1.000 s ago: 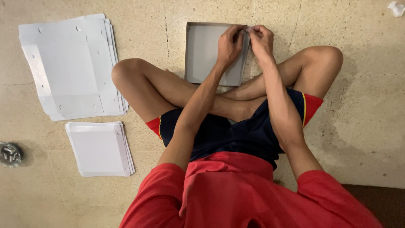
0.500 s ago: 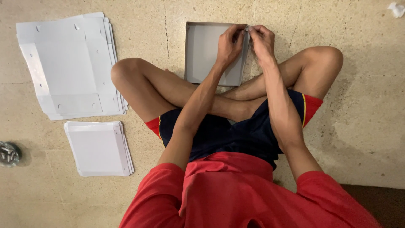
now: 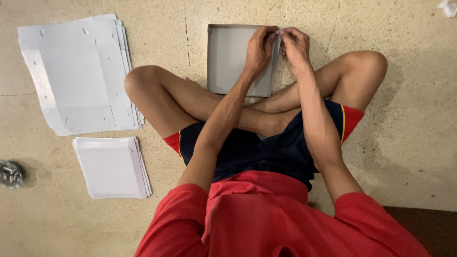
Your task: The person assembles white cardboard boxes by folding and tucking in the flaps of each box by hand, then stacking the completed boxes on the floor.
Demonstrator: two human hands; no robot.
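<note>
I sit cross-legged on the floor with a shallow grey cardboard box (image 3: pixel 228 57) lying in front of my shins. My left hand (image 3: pixel 259 47) grips the box's right wall near its far corner, fingers curled over the edge. Beside it, my right hand (image 3: pixel 294 45) pinches the same far right corner from the outside. Both hands touch at the fingertips over that corner. What sits between the fingers is hidden.
A stack of large flat white cardboard blanks (image 3: pixel 76 71) lies at the left. Below it rests a smaller stack of white sheets (image 3: pixel 112 166). A round metal floor drain (image 3: pixel 10 173) is at the far left edge. A crumpled white scrap (image 3: pixel 448 7) lies at the top right.
</note>
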